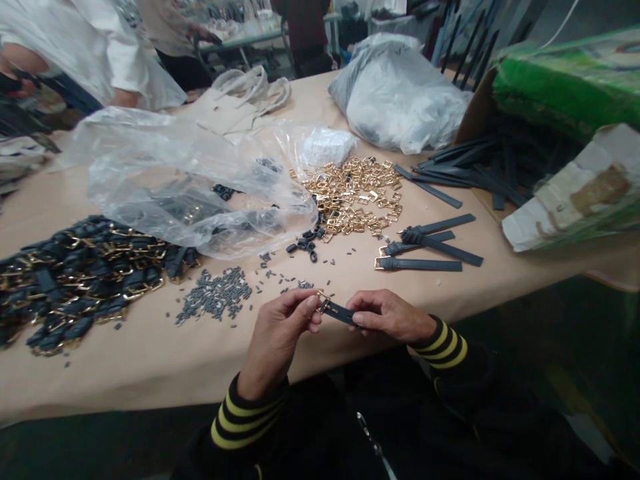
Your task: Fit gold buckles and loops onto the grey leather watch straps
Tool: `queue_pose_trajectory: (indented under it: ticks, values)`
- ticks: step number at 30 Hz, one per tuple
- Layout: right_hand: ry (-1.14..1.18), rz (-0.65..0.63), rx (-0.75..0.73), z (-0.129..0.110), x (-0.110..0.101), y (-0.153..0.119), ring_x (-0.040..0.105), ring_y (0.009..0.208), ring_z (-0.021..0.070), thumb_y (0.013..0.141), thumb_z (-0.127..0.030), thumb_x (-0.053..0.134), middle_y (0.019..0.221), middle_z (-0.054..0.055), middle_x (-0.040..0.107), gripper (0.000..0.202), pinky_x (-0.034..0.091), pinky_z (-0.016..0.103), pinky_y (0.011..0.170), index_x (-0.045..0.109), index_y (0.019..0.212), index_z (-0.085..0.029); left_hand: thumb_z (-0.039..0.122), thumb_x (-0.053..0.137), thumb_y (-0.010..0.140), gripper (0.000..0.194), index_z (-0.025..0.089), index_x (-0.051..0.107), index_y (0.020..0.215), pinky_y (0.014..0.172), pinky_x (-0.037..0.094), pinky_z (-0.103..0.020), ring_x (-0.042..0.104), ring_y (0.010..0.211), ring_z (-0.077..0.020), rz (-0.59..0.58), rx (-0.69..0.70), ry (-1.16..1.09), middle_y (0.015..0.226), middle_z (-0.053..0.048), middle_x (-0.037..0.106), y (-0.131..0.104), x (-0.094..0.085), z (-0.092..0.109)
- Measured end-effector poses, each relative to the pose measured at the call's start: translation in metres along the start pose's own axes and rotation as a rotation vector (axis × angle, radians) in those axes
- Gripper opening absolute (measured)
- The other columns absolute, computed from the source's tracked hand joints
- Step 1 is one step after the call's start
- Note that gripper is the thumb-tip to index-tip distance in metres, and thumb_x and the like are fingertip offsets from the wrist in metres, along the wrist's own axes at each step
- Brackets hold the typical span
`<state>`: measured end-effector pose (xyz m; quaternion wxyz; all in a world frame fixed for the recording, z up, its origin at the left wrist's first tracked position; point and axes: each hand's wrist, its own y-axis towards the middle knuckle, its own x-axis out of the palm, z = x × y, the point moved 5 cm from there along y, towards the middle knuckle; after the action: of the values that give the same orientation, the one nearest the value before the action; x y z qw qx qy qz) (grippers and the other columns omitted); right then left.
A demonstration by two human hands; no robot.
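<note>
Dark jacket point(425, 420) closest; left hand point(280, 333) pinches the strap point(342, 313) by its buckle point(324, 300), right hand point(393, 316) grips farther along: likely light, bendy, best held two-handed.

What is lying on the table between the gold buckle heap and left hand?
In the head view, black loops and scattered grey pieces lie between the heap and the left hand.

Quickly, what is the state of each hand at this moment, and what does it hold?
Left hand: closed, holding the gold buckle end of a dark strap.
Right hand: closed, holding the same dark strap farther along.
</note>
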<state>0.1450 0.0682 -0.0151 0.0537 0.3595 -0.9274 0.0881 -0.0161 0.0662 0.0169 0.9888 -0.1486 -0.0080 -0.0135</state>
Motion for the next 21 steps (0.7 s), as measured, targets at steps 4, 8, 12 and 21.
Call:
queue_pose_trajectory:
  ticks: [4,8,12,21]
  values:
    - [-0.006,-0.017,-0.057,-0.006,0.002,0.001,0.05,0.058,0.0071,0.08,-0.027,0.054,0.075,0.002,0.059,0.016,0.042,0.02,0.056,0.056,0.085,-0.012,0.023,0.068,0.068,0.02,0.009,0.065,0.082,0.041,0.036,-0.011,0.047,0.045,-0.0026,-0.104,-0.154,-0.243,0.052,0.002,0.055,-0.002,0.01,-0.014]
    - [-0.059,0.082,-0.11,-0.009,0.006,0.001,0.05,0.059,0.0078,0.081,-0.022,0.052,0.074,0.001,0.058,0.01,0.043,0.021,0.057,0.053,0.085,-0.013,0.023,0.071,0.065,0.022,0.009,0.061,0.079,0.039,0.034,-0.01,0.046,0.045,-0.0025,-0.146,-0.229,-0.356,0.057,0.001,0.056,-0.004,0.027,-0.027]
    - [-0.213,0.347,-0.156,-0.014,0.006,-0.004,0.055,0.066,0.0103,0.079,-0.021,0.055,0.074,0.0,0.057,0.011,0.044,0.022,0.062,0.05,0.087,-0.016,0.022,0.07,0.066,0.023,0.015,0.053,0.079,0.04,0.034,-0.012,0.045,0.045,-0.0035,-0.108,-0.158,-0.385,0.057,0.004,0.053,-0.003,0.037,-0.032]
    - [-0.372,0.389,-0.147,-0.013,0.009,-0.004,0.059,0.071,0.0118,0.081,-0.022,0.052,0.078,0.001,0.063,0.013,0.045,0.023,0.069,0.057,0.092,-0.018,0.025,0.062,0.073,0.013,0.016,0.055,0.08,0.052,0.043,-0.018,0.051,0.056,-0.0071,-0.107,-0.085,-0.193,0.067,0.002,0.056,-0.007,0.033,-0.035]
